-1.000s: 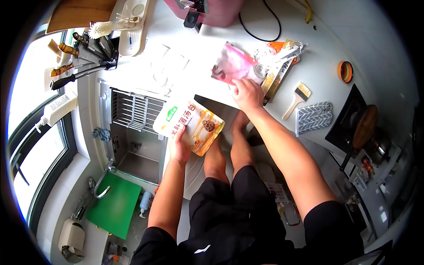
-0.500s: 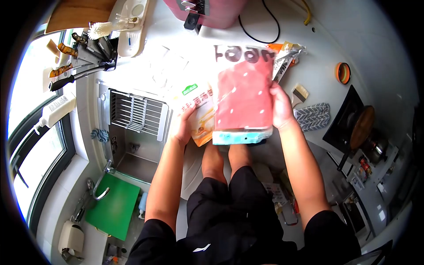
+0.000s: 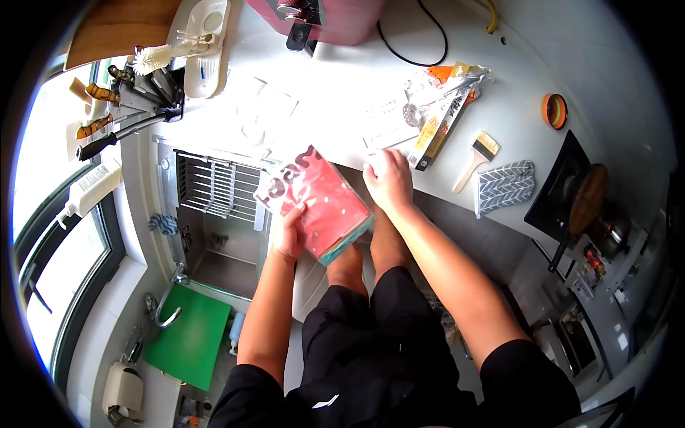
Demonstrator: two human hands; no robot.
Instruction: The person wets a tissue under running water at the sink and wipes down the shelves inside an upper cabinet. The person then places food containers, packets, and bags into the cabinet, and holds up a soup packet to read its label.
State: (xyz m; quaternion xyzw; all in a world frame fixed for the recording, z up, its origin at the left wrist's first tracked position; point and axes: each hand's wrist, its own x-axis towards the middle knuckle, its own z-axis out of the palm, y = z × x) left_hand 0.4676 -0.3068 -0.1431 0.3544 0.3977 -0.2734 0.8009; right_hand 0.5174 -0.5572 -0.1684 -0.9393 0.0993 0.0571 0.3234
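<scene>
My left hand [image 3: 289, 232] grips the lower left side of a flat pink plastic packet [image 3: 327, 207]. The packet has white dots, dark lettering on its clear top and a teal bottom edge, and it is tilted in front of the counter edge. To its right, my right hand [image 3: 389, 178] is apart from the packet, over the counter edge, with its fingers curled in. Whatever is inside those fingers, if anything, is hidden. The white and orange pouch no longer shows. Close to my right hand lies a long yellow and black box [image 3: 439, 132].
A metal skimmer [image 3: 412, 114], a brush [image 3: 477, 160] and a grey patterned mitt [image 3: 505, 188] lie on the counter. At the back stands a pink appliance [image 3: 335, 21]. Left are the sink with its rack [image 3: 217, 187], a knife block [image 3: 168, 93] and a green board [image 3: 189, 335].
The pink packet has moved down and left and tilted, held by my left hand alone. My right hand has let go of it and moved left. The white and orange pouch has gone from sight.
</scene>
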